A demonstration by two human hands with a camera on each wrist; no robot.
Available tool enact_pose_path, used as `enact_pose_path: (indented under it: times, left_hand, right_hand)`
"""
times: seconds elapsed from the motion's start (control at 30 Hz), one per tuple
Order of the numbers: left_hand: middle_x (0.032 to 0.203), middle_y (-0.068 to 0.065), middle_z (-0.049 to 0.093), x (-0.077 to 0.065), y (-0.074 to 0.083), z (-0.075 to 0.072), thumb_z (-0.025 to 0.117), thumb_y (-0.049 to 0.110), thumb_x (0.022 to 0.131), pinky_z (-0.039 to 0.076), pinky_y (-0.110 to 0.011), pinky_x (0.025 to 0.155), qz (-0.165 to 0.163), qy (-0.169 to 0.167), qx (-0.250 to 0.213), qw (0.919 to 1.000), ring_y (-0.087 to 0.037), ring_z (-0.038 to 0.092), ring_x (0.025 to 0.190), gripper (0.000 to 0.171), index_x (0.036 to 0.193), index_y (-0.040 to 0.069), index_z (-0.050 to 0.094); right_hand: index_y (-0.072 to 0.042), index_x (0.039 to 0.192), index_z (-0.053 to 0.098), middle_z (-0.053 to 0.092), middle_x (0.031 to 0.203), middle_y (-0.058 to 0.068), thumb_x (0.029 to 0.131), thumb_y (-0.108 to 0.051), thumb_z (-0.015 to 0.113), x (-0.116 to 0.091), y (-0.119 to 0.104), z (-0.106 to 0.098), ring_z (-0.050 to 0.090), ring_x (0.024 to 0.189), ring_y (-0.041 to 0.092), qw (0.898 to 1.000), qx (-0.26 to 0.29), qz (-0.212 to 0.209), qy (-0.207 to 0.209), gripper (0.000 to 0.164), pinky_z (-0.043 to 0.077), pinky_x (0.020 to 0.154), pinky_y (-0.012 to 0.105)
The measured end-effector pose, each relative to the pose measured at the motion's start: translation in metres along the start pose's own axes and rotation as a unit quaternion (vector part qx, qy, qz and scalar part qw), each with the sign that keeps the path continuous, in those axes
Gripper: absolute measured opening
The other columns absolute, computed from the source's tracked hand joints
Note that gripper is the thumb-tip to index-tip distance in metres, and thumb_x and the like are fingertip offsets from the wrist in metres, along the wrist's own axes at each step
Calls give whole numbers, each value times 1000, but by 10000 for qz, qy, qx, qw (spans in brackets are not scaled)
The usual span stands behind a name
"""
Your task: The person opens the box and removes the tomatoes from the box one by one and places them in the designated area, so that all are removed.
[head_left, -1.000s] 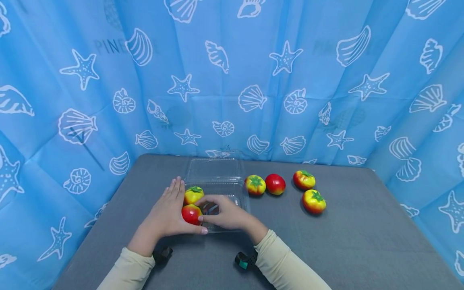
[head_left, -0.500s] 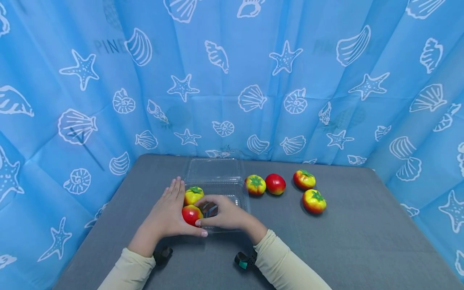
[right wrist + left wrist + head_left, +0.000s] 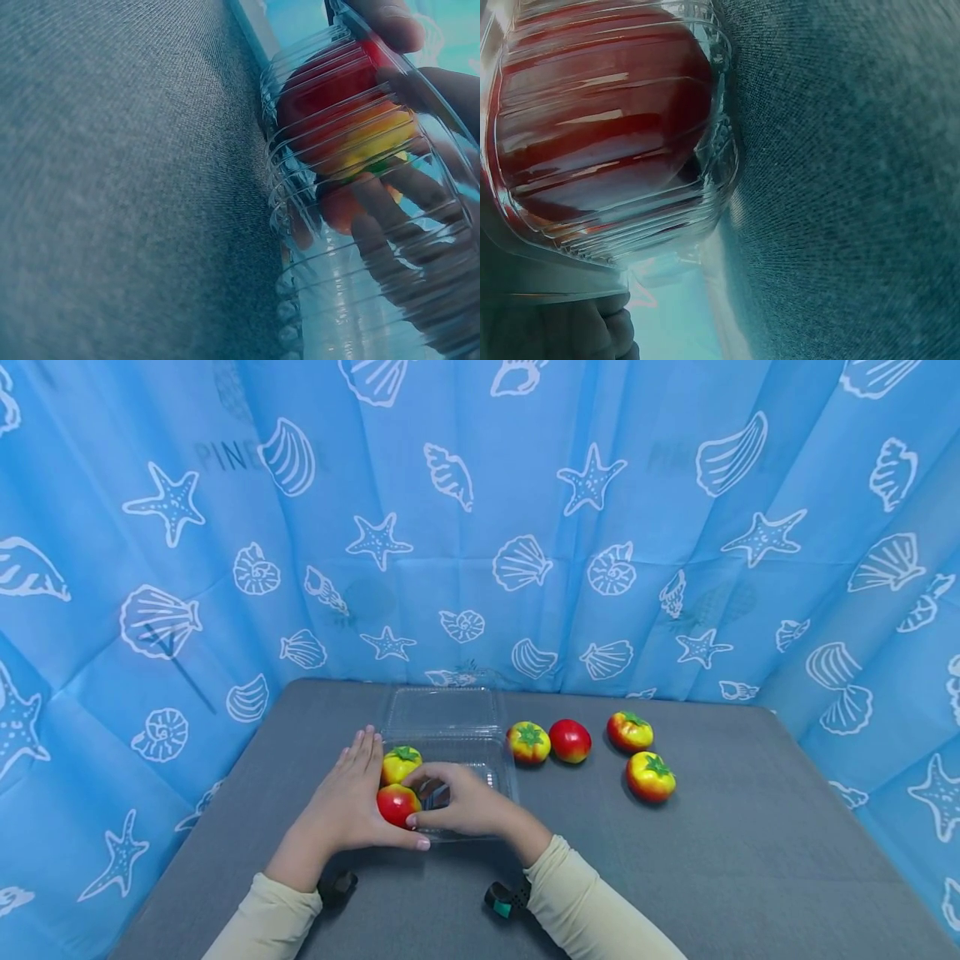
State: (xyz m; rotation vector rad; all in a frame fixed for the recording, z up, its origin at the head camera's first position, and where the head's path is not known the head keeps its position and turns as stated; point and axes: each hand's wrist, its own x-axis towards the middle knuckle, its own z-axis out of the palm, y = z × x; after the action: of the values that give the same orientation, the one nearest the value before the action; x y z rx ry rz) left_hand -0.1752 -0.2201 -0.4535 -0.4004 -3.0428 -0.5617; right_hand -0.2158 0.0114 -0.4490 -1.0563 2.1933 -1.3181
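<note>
A clear plastic clamshell box (image 3: 465,752) stands on the grey table, its lid folded back away from me. Inside, along its left side, sit two fruits that look like toy persimmons or tomatoes. The farther fruit (image 3: 401,764) is yellow with a green leafy top. The nearer fruit (image 3: 397,806) shows its red side, also seen through the ribbed wall in the left wrist view. My right hand (image 3: 465,802) reaches into the box and holds this nearer fruit with curled fingers and thumb. My left hand (image 3: 341,802) lies along the box's left side, fingers straight and thumb at the front.
Right of the box lie a yellow-red fruit (image 3: 528,743) close to its wall and a red fruit (image 3: 570,742). Farther right are two more fruits, one behind (image 3: 630,732) and one in front (image 3: 650,777). A blue shell-patterned curtain (image 3: 480,527) hangs behind the table.
The nearer fruit has shifted and turned very slightly to the right in the box, and the right thumb has moved a little down. The left hand stays practically still.
</note>
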Motion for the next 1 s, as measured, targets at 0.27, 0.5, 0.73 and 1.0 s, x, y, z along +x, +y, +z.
enact_pose_path:
  times: [0.27, 0.5, 0.73, 1.0]
  left_hand:
    - [178, -23, 13, 0, 2, -1, 77, 90, 61, 24, -65, 129, -21, -11, -37, 10000, -47, 10, 165, 151, 167, -2, 22]
    - [178, -23, 12, 0, 2, -2, 78, 89, 61, 24, -65, 129, -12, -36, -7, 10000, -47, 10, 165, 151, 167, -2, 21]
    - [178, -23, 13, 0, 0, -2, 77, 90, 61, 25, -65, 129, 15, -46, 7, 10000, -47, 10, 165, 152, 168, -2, 21]
    - [177, -23, 13, 1, 0, -1, 75, 93, 59, 23, -64, 130, -42, -91, 53, 9999, -47, 10, 165, 154, 168, -2, 21]
  right_hand:
    - [-17, 137, 66, 71, 134, -2, 95, -21, 79, -3, 0, -2, 66, 114, 11, 9999, -60, -71, 72, 44, 60, 101, 40]
    - [-19, 137, 66, 70, 135, -4, 94, -24, 80, -9, -1, -7, 66, 115, 11, 9997, -103, -64, 220, 45, 61, 101, 37]
    - [-20, 139, 65, 70, 137, -6, 94, -25, 80, -19, -1, -16, 67, 117, 17, 9985, -201, -229, 461, 47, 60, 101, 43]
    - [-22, 138, 66, 69, 139, -4, 96, -27, 79, -32, 1, -27, 66, 120, 23, 9969, -205, -194, 735, 45, 58, 104, 49]
